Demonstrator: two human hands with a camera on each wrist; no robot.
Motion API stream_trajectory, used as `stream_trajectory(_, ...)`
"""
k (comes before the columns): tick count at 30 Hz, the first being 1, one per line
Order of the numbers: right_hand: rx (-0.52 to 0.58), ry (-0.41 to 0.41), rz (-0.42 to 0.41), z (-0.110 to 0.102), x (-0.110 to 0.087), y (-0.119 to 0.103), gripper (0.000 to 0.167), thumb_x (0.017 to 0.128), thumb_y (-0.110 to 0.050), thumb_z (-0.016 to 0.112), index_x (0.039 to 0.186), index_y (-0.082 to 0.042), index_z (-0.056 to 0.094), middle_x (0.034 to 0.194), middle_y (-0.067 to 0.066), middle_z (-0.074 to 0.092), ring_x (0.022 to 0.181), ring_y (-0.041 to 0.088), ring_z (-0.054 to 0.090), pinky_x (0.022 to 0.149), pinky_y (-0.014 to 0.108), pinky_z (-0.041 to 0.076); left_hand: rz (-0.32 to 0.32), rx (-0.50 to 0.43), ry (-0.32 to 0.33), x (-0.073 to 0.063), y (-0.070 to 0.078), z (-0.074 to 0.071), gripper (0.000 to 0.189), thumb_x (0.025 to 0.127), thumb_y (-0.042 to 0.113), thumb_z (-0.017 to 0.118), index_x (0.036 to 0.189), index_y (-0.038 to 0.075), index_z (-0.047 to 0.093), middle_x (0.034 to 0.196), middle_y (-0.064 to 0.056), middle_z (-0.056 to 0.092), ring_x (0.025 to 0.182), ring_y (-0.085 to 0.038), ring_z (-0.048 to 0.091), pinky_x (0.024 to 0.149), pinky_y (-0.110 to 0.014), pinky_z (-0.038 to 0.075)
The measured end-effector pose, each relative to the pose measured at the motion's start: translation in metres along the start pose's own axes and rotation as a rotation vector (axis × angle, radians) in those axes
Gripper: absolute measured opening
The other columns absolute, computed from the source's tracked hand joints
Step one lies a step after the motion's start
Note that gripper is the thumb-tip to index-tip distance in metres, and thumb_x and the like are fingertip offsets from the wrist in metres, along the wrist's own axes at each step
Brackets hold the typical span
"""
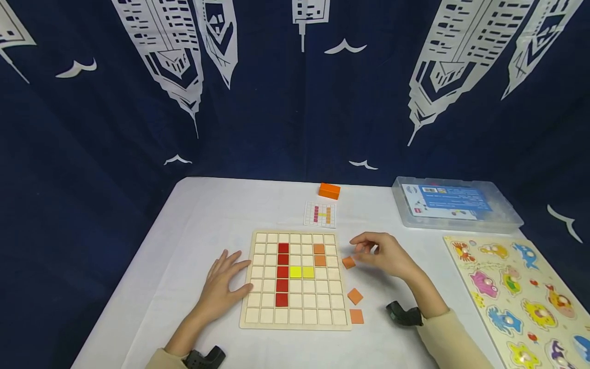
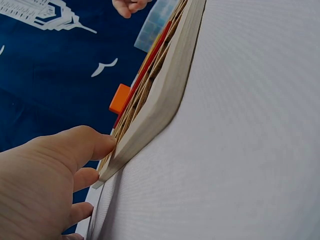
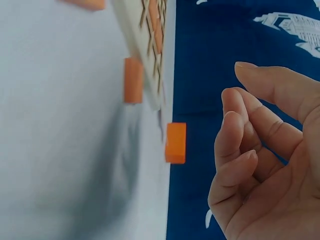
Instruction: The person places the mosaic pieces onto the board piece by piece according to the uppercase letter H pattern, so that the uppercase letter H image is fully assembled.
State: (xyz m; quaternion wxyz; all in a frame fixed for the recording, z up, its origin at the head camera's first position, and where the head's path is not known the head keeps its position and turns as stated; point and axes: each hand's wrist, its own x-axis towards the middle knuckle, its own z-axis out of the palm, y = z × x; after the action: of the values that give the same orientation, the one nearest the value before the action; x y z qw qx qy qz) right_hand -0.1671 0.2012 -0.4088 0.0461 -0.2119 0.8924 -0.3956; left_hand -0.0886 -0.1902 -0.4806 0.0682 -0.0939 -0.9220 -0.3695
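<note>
A wooden grid board point(image 1: 295, 323) lies on the white table. It carries a column of several red tiles point(image 1: 283, 271), two yellow tiles point(image 1: 301, 272) side by side and two orange tiles point(image 1: 319, 254). My left hand point(image 1: 223, 284) touches the board's left edge, fingers spread; in the left wrist view the thumb point(image 2: 102, 143) meets the rim. Over the table right of the board hangs my right hand point(image 1: 384, 255), fingers loosely bent and holding nothing. Just below its fingertips sits a loose orange tile point(image 1: 349, 262). Two more orange tiles point(image 1: 355, 295) lie nearer me along the board's right side.
Behind the board lies a small pattern card point(image 1: 320, 214) with a coloured grid, and beyond it an orange block point(image 1: 329, 191). A clear plastic case point(image 1: 456, 205) stands back right, with an animal puzzle board point(image 1: 516, 287) in front. A dark blue curtain point(image 1: 276, 128) closes off the back.
</note>
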Motion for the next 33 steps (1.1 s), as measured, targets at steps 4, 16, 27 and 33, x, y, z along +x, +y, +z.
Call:
stream_trajectory(4,0.026,0.019,0.035,0.002,-0.003,0.008,0.026,0.082,-0.006,0.074,0.108,-0.005,0.071,0.084,-0.002,0.065,0.076,0.007,0.055,0.062,0.021,0.045,0.000,0.000,-0.001,0.000,0.000,0.000,0.051,0.080,0.020,0.077,0.128,0.010,0.063,0.150,-0.020,0.043,0.147,-0.045,0.016,0.117,-0.065,0.008)
stream_trajectory(16,0.098,0.040,0.084,0.010,-0.008,0.027,0.031,0.080,-0.007,0.078,0.109,-0.002,0.069,0.087,0.004,0.065,0.073,0.009,0.052,0.062,0.019,0.043,0.002,-0.003,0.004,0.000,-0.001,0.001,0.051,0.080,0.019,0.078,0.128,0.010,0.063,0.150,-0.020,0.043,0.147,-0.046,0.016,0.116,-0.065,0.009)
stream_trajectory(27,0.111,0.020,0.099,0.024,-0.007,0.037,0.031,0.076,-0.004,0.079,0.106,-0.004,0.070,0.085,0.006,0.063,0.069,0.009,0.050,0.061,0.019,0.043,0.009,-0.002,0.015,0.000,-0.001,0.001,0.051,0.080,0.019,0.078,0.128,0.009,0.063,0.149,-0.020,0.044,0.147,-0.047,0.018,0.116,-0.066,0.010)
stream_trajectory(33,0.037,0.005,0.103,0.031,-0.007,0.038,0.030,0.077,-0.006,0.080,0.105,-0.007,0.071,0.085,0.002,0.062,0.071,0.010,0.049,0.063,0.020,0.042,0.007,0.004,0.011,0.000,0.000,0.001,0.051,0.080,0.020,0.078,0.128,0.010,0.063,0.149,-0.020,0.044,0.147,-0.046,0.018,0.116,-0.066,0.010)
